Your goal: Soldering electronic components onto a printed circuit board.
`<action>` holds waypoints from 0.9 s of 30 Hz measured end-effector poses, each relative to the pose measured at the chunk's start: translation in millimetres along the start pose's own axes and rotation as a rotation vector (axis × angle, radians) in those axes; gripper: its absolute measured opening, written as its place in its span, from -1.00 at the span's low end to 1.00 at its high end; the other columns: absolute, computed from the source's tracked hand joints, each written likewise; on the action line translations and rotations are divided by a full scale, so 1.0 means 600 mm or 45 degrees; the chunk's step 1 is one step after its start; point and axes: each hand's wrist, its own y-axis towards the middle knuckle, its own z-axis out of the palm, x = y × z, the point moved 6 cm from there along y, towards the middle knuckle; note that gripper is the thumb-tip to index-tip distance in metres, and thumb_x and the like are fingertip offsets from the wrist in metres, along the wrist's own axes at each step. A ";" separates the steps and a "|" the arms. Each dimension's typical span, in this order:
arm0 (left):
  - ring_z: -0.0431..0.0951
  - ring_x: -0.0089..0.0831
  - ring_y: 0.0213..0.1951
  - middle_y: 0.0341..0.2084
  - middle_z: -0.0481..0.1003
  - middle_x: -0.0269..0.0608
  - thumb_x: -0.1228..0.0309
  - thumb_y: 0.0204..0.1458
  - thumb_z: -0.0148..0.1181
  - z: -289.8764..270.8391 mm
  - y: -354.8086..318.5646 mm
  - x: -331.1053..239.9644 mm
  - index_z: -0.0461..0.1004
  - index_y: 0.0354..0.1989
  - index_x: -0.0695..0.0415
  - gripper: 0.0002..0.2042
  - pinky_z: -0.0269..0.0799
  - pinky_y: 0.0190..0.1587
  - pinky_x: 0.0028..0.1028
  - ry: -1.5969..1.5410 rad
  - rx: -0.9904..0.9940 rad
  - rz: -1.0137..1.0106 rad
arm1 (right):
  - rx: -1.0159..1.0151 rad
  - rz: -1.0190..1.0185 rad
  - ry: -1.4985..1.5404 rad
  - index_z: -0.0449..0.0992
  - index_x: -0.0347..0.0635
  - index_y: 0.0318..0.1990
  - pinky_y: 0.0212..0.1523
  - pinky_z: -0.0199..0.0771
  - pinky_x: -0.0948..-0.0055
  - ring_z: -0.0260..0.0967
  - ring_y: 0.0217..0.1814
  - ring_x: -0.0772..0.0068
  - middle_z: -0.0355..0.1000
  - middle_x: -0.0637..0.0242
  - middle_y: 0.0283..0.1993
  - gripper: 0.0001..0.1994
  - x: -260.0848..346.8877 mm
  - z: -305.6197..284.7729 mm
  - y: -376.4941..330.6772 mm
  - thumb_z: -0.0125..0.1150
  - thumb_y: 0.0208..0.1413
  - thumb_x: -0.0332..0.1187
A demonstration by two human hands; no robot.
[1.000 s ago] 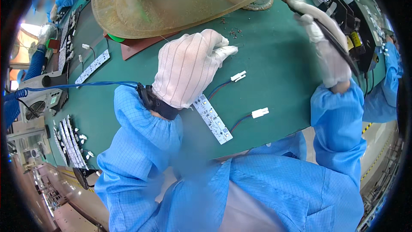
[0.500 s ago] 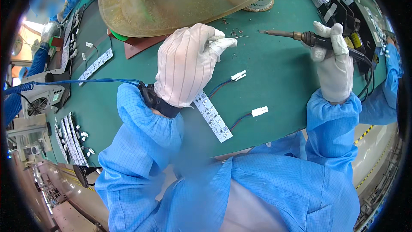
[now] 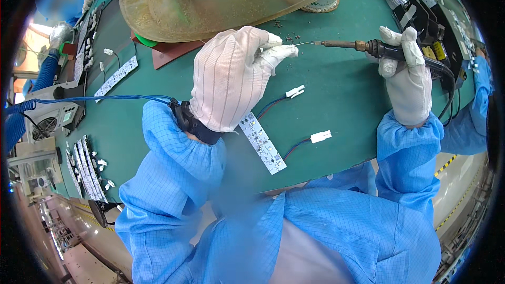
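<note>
"What's on the left?"
"My white-gloved left hand [image 3: 229,76] is pinching a thin pale metal wire [image 3: 304,43], out at two o'clock! Light, soft, probably bendy: best held near its end."
"And right?"
"My white-gloved right hand [image 3: 409,81] grips a black-handled soldering iron [image 3: 376,48], pointing nine o'clock! Stiff, likely hot-tipped: handle only. Tip's by the wire, between my hands; contact, can't tell."
</note>
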 end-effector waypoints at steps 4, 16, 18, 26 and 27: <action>0.51 -0.34 -0.53 -0.61 0.52 -0.24 0.35 -0.18 0.42 0.001 -0.001 0.000 0.50 -0.40 0.16 -0.76 0.41 -0.39 -0.43 0.007 0.002 0.017 | 0.070 -0.013 0.072 0.56 -0.30 -0.08 -0.35 0.25 0.63 0.12 -0.54 0.64 0.31 0.40 -0.57 -0.56 -0.005 -0.003 0.003 -0.13 0.31 -0.11; 0.50 -0.29 -0.50 -0.60 0.50 -0.26 0.33 -0.16 0.40 0.019 -0.006 0.001 0.50 -0.42 0.13 -0.78 0.40 -0.40 -0.39 0.003 0.147 0.035 | 0.104 -0.054 -0.076 0.49 -0.37 -0.02 -0.07 0.51 0.33 0.10 -0.49 0.65 0.27 0.42 -0.47 -0.60 0.002 -0.002 -0.001 -0.15 0.34 -0.20; 0.50 -0.28 -0.49 -0.60 0.50 -0.26 0.32 -0.16 0.39 0.029 -0.010 0.005 0.49 -0.42 0.12 -0.78 0.40 -0.40 -0.38 -0.011 0.216 0.021 | 0.043 -0.100 -0.091 0.57 -0.25 -0.07 -0.36 0.24 0.64 0.13 -0.50 0.64 0.38 0.35 -0.50 -0.57 0.008 0.000 -0.003 -0.14 0.32 -0.10; 0.48 -0.29 -0.50 -0.64 0.47 -0.28 0.23 -0.13 0.35 0.037 -0.011 0.015 0.50 -0.42 0.09 -0.77 0.38 -0.40 -0.35 0.109 0.255 -0.090 | 0.141 -0.133 -0.169 0.47 -0.29 0.02 -0.04 0.50 0.39 0.13 -0.42 0.65 0.43 0.32 -0.09 -0.71 -0.001 -0.015 0.002 -0.16 0.34 -0.37; 0.48 -0.29 -0.50 -0.64 0.47 -0.28 0.23 -0.13 0.35 0.037 -0.010 0.015 0.50 -0.42 0.09 -0.77 0.38 -0.40 -0.35 0.106 0.256 -0.088 | 0.150 -0.101 -0.126 0.47 -0.28 0.02 -0.04 0.50 0.38 0.14 -0.41 0.65 0.44 0.30 -0.07 -0.71 -0.005 -0.018 0.002 -0.17 0.34 -0.37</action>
